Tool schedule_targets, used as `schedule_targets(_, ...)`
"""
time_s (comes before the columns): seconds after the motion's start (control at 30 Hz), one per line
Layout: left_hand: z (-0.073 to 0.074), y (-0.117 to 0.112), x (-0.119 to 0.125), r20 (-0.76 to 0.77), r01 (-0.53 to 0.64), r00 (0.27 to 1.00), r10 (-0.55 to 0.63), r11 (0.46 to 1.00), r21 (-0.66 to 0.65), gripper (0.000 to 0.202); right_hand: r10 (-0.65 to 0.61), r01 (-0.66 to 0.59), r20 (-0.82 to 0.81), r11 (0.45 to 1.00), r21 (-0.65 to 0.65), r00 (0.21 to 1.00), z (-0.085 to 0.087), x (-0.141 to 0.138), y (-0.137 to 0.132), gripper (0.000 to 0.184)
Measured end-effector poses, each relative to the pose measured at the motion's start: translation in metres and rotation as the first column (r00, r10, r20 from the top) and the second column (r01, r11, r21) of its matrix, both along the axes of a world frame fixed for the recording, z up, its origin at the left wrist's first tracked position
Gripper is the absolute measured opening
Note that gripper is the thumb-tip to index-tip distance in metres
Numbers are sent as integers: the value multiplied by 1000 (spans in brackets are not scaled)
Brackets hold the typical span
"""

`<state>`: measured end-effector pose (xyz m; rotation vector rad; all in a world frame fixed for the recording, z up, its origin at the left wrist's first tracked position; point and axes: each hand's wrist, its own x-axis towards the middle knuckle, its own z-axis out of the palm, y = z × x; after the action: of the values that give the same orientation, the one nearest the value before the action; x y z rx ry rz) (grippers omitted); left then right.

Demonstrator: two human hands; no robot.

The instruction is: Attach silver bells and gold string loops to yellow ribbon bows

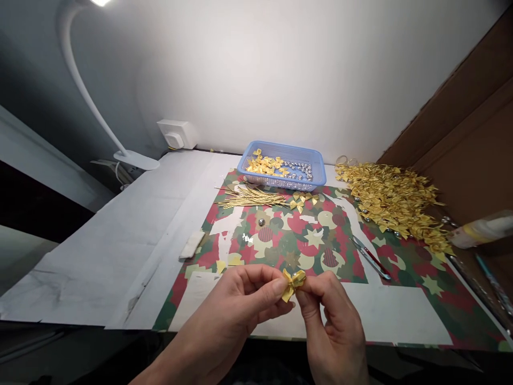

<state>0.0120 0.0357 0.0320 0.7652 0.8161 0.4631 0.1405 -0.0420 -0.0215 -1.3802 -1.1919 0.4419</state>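
Note:
Above the front of the table, a small gold ribbon bow (pixel 293 283) is pinched between both hands. My left hand (pixel 246 302) grips its left loop between thumb and fingers. At its right side, my right hand (pixel 331 315) closes thumb and forefinger on the bow. Fingertips hide part of the bow's middle and edges. Farther back on the patterned mat lie a single silver bell (pixel 262 222), a bundle of gold twist ties (pixel 254 198) and several loose gold bows (pixel 298 204).
A blue plastic basket (pixel 280 186) at the back holds gold bows and silver bells. At right are a large pile of gold bows (pixel 395 198), tweezers (pixel 371 258) and a white bottle (pixel 483 230). A desk lamp (pixel 92 101) stands at left; a folded white pad (pixel 192 245) lies nearer.

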Motion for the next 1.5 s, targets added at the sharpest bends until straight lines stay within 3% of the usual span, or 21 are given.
schedule_targets(0.5, -1, 1, -2, 14, 25, 1000, -24, 1000, -17, 14, -38, 38, 20, 999, -8, 999, -3, 2, 0, 13)
schedule_targets(0.87, 1, 0, 1, 6, 18, 1000, -18, 1000, -19, 13, -35, 31, -104, 999, -36, 994, -4, 0, 1, 14)
schedule_targets(1.03, 4, -2, 3, -79, 0, 997, 10, 992, 127, 12, -74, 55, -261, 995, -79, 962, 0, -1, 2, 13)
schedule_targets(1.1, 4, -3, 4, -147, 2, 989, 35, 969, 248, 14, -119, 64, -373, 986, -157, 920, 2, -1, 2, 9)
schedule_targets(1.17, 4, -5, 6, -215, 28, 975, 55, 930, 367, 18, -174, 76, -426, 969, -237, 888, 2, -3, 2, 17)
schedule_targets(1.33, 0, -6, 8, -270, 84, 960, 69, 852, 516, 25, -206, 155, -230, 963, -221, 951, 0, -5, -3, 19)
schedule_targets(1.43, -2, -4, 7, -320, 107, 941, 108, 802, 587, 22, -134, 141, 76, 985, -102, 988, 5, 6, -7, 23)
schedule_targets(1.5, -3, -4, 5, -369, 148, 916, 159, 722, 676, 21, -104, 112, 305, 994, -11, 947, 11, 18, -7, 24)
